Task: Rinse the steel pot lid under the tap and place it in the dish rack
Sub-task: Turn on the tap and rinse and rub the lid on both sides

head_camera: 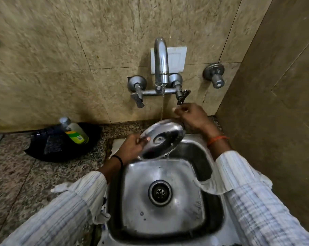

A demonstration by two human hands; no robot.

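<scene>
The steel pot lid [162, 139] was held tilted above the far edge of the sink [210, 167], under the thin stream of water [162, 105] that fell from the tap [161, 63]. Water ran off the lid's lower edge into the basin. The underside of the lid faced the camera, with a small round fitting in its middle; the top side and its knob were hidden.

The left hand [132, 148] held the lid by its left rim. Its fingers [144, 139] were curled over the edge and pinched it, but the fingertips behind the lid could not be seen. The right hand [191, 118] was above the far right part of the lid, just below the right tap handle [183, 97]. Its fingers were loosely curled, and it was hard to tell if they touched the lid's rim or held anything, because the hand covered that place and the picture was blurred there.

On the granite tabletop [17, 174], near the far edge to the left of the sink, stood a bottle of yellow-green liquid [75, 132] inside a dark tray [57, 150]; a dark scrubbing pad in the tray was hard to make out. Both striped sleeves were cut off by the lower edge of the picture.
</scene>
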